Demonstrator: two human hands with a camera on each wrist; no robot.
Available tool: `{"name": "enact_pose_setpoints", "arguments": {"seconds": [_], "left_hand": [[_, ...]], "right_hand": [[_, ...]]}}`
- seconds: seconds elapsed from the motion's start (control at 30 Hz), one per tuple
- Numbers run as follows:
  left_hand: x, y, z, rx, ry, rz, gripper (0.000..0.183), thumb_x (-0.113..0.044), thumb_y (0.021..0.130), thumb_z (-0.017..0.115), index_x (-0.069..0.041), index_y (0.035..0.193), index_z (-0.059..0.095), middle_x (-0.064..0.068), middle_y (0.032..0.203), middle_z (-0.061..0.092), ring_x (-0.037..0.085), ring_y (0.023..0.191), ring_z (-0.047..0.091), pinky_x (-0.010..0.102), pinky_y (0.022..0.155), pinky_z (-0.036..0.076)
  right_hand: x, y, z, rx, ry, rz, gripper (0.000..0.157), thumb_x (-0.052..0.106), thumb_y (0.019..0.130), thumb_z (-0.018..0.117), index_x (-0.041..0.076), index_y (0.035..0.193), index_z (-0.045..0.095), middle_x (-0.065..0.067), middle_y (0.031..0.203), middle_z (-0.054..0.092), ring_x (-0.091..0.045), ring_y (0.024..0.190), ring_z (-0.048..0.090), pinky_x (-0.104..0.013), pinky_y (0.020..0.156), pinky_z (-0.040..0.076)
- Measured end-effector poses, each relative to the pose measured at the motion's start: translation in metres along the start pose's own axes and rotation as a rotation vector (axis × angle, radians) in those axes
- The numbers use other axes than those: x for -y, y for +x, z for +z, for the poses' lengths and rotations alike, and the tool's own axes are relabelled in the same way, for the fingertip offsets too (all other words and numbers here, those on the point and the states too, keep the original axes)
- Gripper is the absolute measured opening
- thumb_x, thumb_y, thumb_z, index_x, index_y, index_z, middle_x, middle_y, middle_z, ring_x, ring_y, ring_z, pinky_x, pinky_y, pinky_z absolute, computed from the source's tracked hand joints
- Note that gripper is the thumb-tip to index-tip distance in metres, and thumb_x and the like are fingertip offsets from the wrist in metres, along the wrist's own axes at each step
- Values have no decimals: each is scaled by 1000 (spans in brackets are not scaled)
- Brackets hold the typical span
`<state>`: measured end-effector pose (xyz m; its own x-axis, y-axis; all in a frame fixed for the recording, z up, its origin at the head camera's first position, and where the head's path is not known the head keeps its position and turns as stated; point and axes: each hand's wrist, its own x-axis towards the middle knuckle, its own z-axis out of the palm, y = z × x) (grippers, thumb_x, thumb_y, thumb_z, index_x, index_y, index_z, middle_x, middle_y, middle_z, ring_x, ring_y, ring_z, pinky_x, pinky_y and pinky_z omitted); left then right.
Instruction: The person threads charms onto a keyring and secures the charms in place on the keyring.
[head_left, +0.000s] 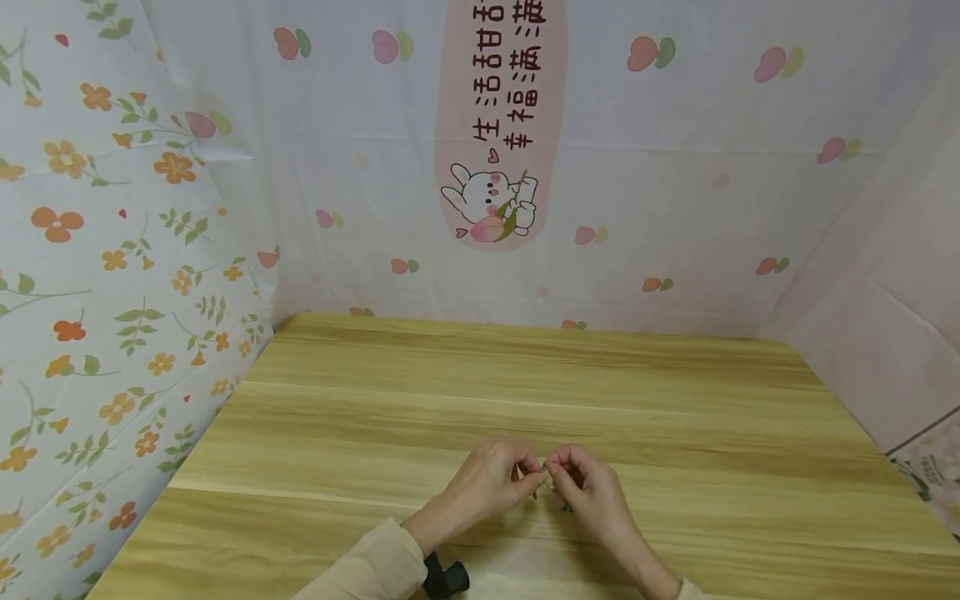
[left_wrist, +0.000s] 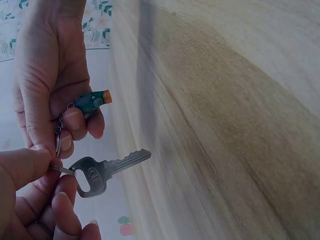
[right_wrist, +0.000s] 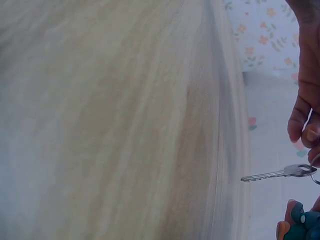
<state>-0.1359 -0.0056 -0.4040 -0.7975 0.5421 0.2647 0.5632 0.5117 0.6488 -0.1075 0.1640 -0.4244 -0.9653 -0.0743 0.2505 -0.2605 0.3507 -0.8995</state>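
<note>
From the head view, the left hand [head_left: 491,479] and the right hand [head_left: 588,492] are meeting fingertip to fingertip just above the near middle of the wooden worktop [head_left: 525,392], both curled in a narrow grip on something small and metallic between them that is too tiny here to make out; the hands are sitting equally near it, and sheets printed with flowers and hearts are walling in the worktop on the left, back and right. From the left wrist view, the thing is showing itself as a silver key [left_wrist: 102,167] hanging on a key ring [left_wrist: 59,142]; the left hand's thumb and fingers [left_wrist: 20,170] are pinching the ring right at the key's bow, while the right hand's fingers [left_wrist: 75,125] are curling round the ring higher up, with a small teal and orange charm [left_wrist: 92,101] lying against them. The key's long axis is running away from both grips, blade pointing out toward the worktop's edge, clear of the wood. From the right wrist view, the key [right_wrist: 277,173] is jutting sideways from the fingers [right_wrist: 305,125] at the picture's right edge, blade toward the worktop [right_wrist: 110,120], and the charm [right_wrist: 300,220] is dangling below it
</note>
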Motion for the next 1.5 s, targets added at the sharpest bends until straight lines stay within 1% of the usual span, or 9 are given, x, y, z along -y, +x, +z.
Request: {"name": "enact_pose_setpoints", "arguments": {"seconds": [0.27,0.43,0.63,0.77,1.03,1.17,1.3,1.4,1.5], "left_hand": [[-1,0,1,-19,6,22,12,-13,85,69,-13,73,66,-6,77,64,-6,63,50,10,54,40],[-1,-1,0,-16,9,27,12,-13,84,69,-14,73,66,-8,77,63,-6,61,47,10,55,39],[-1,-2,0,-11,8,-12,13,-16,84,70,-16,71,67,-10,74,60,-5,54,40,12,49,35],[-1,-2,0,-13,15,-15,12,-17,84,70,-16,72,68,-10,76,60,-5,60,43,12,53,37],[0,-3,0,-26,21,22,10,-17,85,69,-16,76,68,-9,78,61,-3,67,48,11,60,39],[0,-3,-1,-11,27,8,10,-17,85,69,-16,75,68,-10,76,59,-2,66,46,11,59,38],[-1,-4,-1,-18,22,-17,13,-19,85,69,-17,72,66,-12,73,56,-3,59,41,13,54,36],[-2,-4,-1,-27,17,-18,15,-20,85,68,-18,71,65,-12,72,56,-4,56,39,13,51,34],[-1,-4,-1,-31,16,-2,14,-19,85,68,-17,72,65,-11,73,56,-4,58,39,12,52,35]], "right_hand": [[-2,1,1,-13,7,59,6,2,90,59,4,85,61,-4,65,54,-10,49,51,-22,43,42],[-1,0,0,-12,-1,46,5,2,89,60,3,84,61,-4,67,55,-10,51,52,-22,45,43],[1,0,1,8,-41,24,8,0,88,61,6,83,61,-7,66,57,-13,53,53,-22,45,43],[1,0,1,0,-38,26,9,0,88,61,7,83,61,-7,64,56,-12,51,53,-22,44,42],[0,1,2,-24,-9,54,7,0,88,61,5,83,61,-2,64,53,-5,50,47,-21,44,40],[1,1,2,-14,4,58,5,2,88,61,2,83,61,-3,65,53,-6,50,47,-21,44,41],[2,1,2,-6,-10,44,5,1,88,61,3,84,61,-3,66,55,-5,51,47,-20,45,41],[1,1,4,-8,-33,40,7,-1,88,61,5,84,61,-3,66,56,-3,51,45,-20,45,40],[1,1,4,-12,-29,44,7,-1,87,61,5,84,61,-2,65,54,-5,50,45,-20,44,39]]}}
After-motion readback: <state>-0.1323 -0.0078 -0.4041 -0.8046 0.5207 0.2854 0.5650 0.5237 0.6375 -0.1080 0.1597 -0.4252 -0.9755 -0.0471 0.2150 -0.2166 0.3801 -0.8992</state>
